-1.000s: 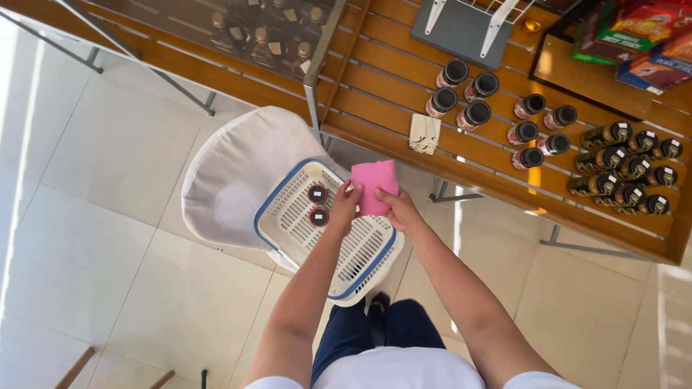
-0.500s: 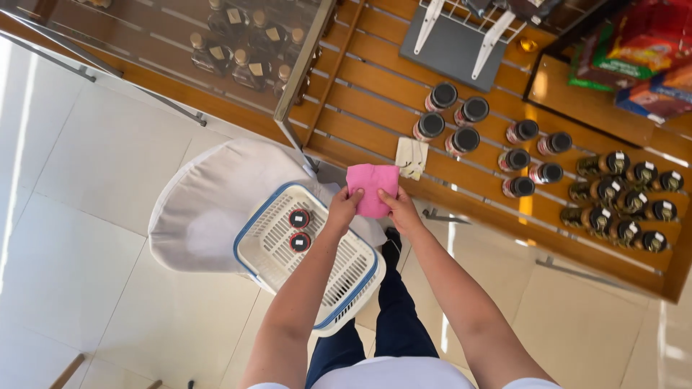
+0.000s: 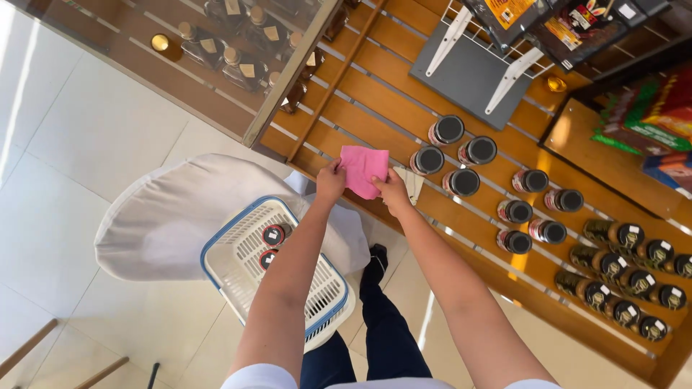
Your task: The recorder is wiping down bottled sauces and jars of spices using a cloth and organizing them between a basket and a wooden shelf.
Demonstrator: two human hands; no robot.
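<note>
While standing over a white basket (image 3: 216,252) with a blue rim, held a pink cloth (image 3: 364,169) up just before the front edge of the wooden shelf (image 3: 375,94). Pinched the cloth's near-left corner with the left hand (image 3: 330,184), fingers closed on the fabric. Gripped its lower right edge with the right hand (image 3: 393,193), fingers likewise curled shut around it. Kept the cloth spread fairly flat between the two, above the shelf lip and well above the basket. Partly hid a small pale card (image 3: 414,184) behind the right hand, possibly a shelf tag, though too small to tell.

Judged as the stage of bringing the cloth to the shelf, with no wiping contact plainly visible. Left two dark-lidded jars (image 3: 272,235) lying in the basket, itself resting on a white cushion (image 3: 166,216). Stood close to rows of black-lidded jars (image 3: 461,155) just right of the cloth. Called for a flat press onto the wood and a careful sweep, keeping clear of those nearest jars so as not to knock any.
</note>
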